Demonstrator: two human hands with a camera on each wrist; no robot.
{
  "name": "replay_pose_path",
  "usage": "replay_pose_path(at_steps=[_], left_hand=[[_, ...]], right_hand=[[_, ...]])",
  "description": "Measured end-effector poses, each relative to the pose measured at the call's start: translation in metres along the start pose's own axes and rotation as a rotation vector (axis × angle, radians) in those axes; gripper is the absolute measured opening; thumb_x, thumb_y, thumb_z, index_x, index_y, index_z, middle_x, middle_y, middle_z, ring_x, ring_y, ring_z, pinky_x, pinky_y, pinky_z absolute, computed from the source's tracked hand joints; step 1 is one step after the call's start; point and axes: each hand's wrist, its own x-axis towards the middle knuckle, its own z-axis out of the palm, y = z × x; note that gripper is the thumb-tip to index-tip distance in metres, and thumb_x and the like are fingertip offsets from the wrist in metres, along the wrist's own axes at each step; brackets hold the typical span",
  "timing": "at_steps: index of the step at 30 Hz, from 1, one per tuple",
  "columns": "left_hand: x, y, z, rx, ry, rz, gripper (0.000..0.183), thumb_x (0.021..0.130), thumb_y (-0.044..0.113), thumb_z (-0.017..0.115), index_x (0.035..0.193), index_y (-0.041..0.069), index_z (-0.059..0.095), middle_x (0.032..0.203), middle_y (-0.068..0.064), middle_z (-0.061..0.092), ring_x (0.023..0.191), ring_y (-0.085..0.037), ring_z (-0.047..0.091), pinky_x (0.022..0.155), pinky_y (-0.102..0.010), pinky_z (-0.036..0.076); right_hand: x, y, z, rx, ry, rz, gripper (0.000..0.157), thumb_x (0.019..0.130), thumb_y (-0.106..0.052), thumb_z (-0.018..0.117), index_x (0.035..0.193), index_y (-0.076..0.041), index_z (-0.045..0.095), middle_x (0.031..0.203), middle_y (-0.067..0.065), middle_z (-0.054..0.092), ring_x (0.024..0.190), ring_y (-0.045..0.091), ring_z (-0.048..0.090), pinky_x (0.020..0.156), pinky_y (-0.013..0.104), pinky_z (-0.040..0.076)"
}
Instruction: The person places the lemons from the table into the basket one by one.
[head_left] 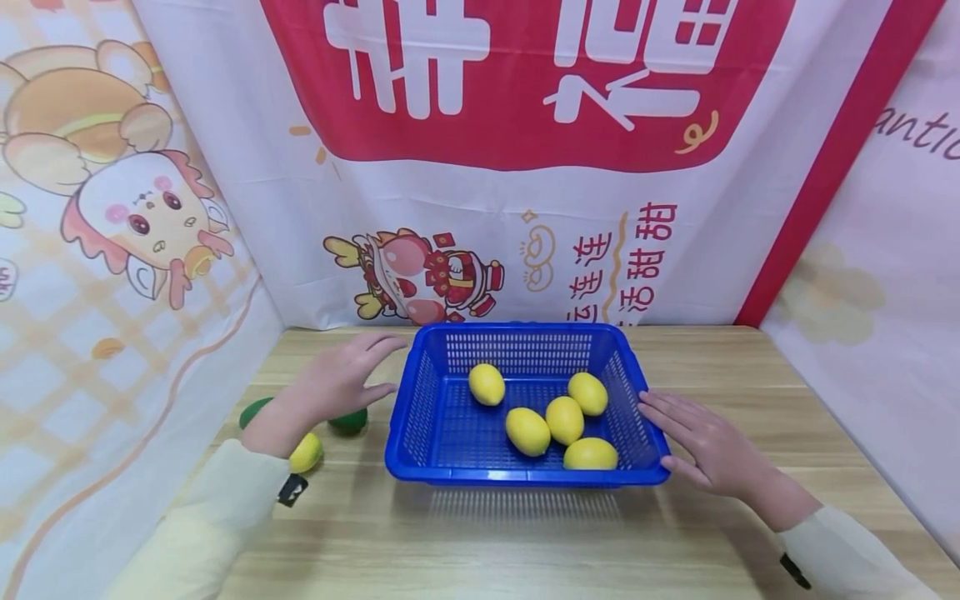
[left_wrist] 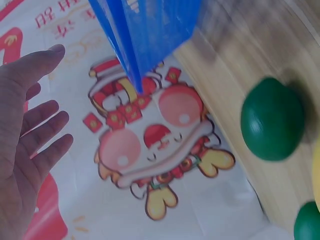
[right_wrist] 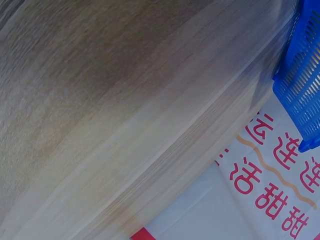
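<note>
Left grip (head_left: 341,377) near blue basket (head_left: 517,477); forearm (head_left: 273,429) partly hides lemon (head_left: 307,455).

Can see, on the table (head_left: 450,558), five lemons (head_left: 565,420) in the mesh basket (head_left: 495,477), another lemon (head_left: 306,454) to its left; behind, a banner (head_left: 525,192).

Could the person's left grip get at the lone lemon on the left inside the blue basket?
Probably yes: the left grip looks empty beside the blue basket. The basket's side wall stands between, but the top is open and nothing covers that lemon, so reaching over the rim should work.
</note>
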Motion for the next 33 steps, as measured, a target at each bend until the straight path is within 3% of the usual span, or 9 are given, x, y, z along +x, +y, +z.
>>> replay_pose_path(at_steps=[6,13,21,26,33], left_hand=[[-0.017,-0.013,-0.004,0.021,-0.015,-0.058,0.065,0.078,0.027,0.083,0.131,0.003,0.055,0.126,-0.017,0.059,0.111,-0.032,0.060,0.086,-0.045,0.055],[-0.034,-0.025,0.004,0.021,-0.044,-0.106,0.060,0.080,0.029,0.081,0.128,0.002,0.057,0.121,-0.017,0.061,0.109,-0.033,0.061,0.087,-0.048,0.054],[-0.047,-0.031,0.023,-0.040,-0.214,-0.271,0.057,0.082,0.029,0.080,0.129,0.005,0.058,0.124,-0.015,0.060,0.113,-0.033,0.058,0.092,-0.050,0.051],[-0.052,-0.035,0.036,-0.088,-0.319,-0.359,0.056,0.083,0.027,0.079,0.129,0.004,0.058,0.127,-0.017,0.058,0.116,-0.036,0.055,0.095,-0.054,0.047],[-0.060,-0.041,0.050,-0.119,-0.407,-0.448,0.059,0.082,0.028,0.079,0.132,0.006,0.057,0.131,-0.019,0.054,0.118,-0.038,0.054,0.094,-0.056,0.047]], right_hand=[[0.001,-0.002,-0.004,-0.001,-0.040,0.030,0.064,0.099,-0.050,0.044,0.137,0.002,0.053,0.142,0.017,0.049,0.131,0.031,0.045,0.116,0.024,0.015],[-0.001,-0.001,-0.004,0.001,-0.066,0.045,0.063,0.098,-0.048,0.048,0.138,0.001,0.052,0.144,0.016,0.048,0.133,0.029,0.043,0.116,0.023,0.015],[-0.001,0.000,-0.002,-0.002,-0.034,0.022,0.065,0.100,-0.050,0.042,0.136,0.002,0.053,0.142,0.017,0.049,0.131,0.030,0.045,0.115,0.023,0.016],[-0.001,-0.001,-0.004,0.005,-0.052,0.035,0.064,0.099,-0.049,0.046,0.137,0.002,0.052,0.144,0.016,0.048,0.133,0.029,0.043,0.115,0.023,0.015],[-0.002,-0.001,-0.004,0.006,-0.085,0.061,0.063,0.096,-0.045,0.053,0.140,-0.001,0.050,0.146,0.014,0.046,0.135,0.027,0.040,0.115,0.023,0.014]])
